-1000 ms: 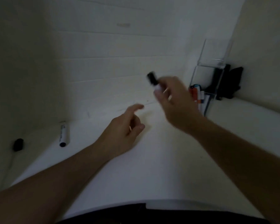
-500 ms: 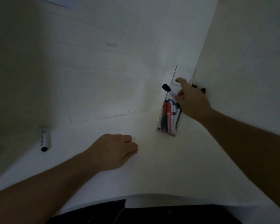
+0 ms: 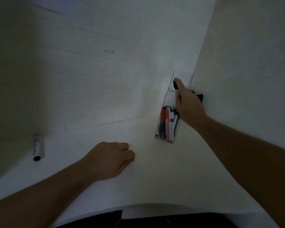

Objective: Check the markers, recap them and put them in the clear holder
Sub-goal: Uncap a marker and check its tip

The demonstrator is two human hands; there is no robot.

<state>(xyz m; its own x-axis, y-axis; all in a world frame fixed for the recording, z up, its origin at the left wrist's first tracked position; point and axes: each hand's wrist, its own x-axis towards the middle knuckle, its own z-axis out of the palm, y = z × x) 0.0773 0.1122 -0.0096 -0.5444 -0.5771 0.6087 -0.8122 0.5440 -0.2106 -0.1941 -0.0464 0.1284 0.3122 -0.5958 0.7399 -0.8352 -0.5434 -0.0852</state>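
White tabletop (image 3: 155,175) in a tiled corner, pretty dim; my right hand (image 3: 187,102) pinches a marker (image 3: 176,89), cap up and long axis near vertical, right over the holder (image 3: 167,139) mouth. Left hand (image 3: 112,157) rests loosely curled, nearer the last marker (image 3: 37,148) far left.

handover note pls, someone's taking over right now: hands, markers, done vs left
Right hand grips a black-capped marker at the mouth of the clear holder, not yet released.
Left hand rests on the white table, fingers curled, holding nothing.
Done: several markers stand in the holder, at the table's far right corner.
Left: drop this one in; then check and store the marker lying at far left.
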